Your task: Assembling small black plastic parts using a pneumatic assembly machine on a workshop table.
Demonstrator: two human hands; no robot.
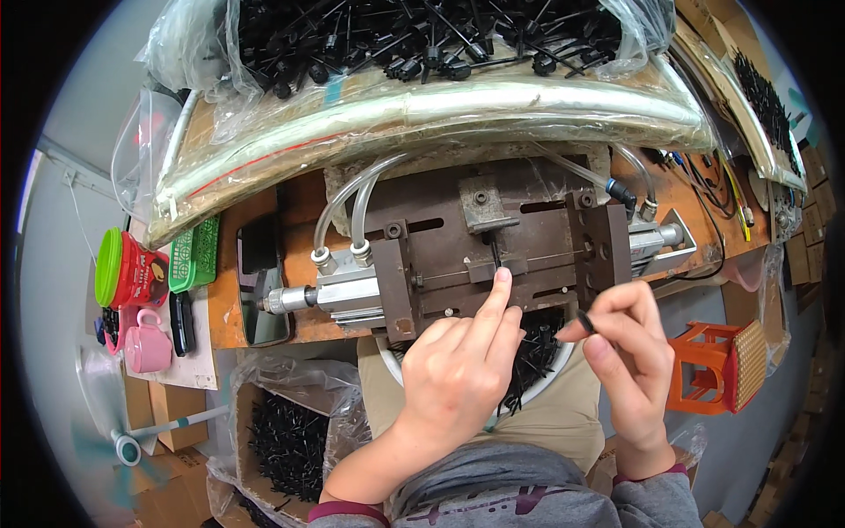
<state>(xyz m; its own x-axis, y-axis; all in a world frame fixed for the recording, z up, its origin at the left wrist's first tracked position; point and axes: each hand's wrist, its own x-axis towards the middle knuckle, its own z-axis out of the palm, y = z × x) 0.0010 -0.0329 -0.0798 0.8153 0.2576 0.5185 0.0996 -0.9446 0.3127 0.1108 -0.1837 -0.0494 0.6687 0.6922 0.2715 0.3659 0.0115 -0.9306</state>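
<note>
My left hand [458, 374] reaches over the front of a brown metal fixture [440, 290]. Its index finger is stretched out, with the tip at the near end of a thin black rod-like part [495, 246] seated in the middle of the fixture. Beyond that part stands a grey metal block [481, 204] with a bolt. My right hand [629, 356], just right of the fixture, pinches a small black plastic part [585, 323] between its fingers; most of that part is hidden. Under my hands, a white-rimmed container [560, 368] on my lap holds many slim black pieces [532, 352].
Air cylinders [348, 295] with clear hoses [339, 207] flank the fixture. Behind it a plastic-wrapped tray edge [422, 110] bounds a pile of black parts [422, 44]. A phone [264, 282], green basket [195, 251] and pink mug [148, 341] lie left; an orange stool [709, 365] stands right.
</note>
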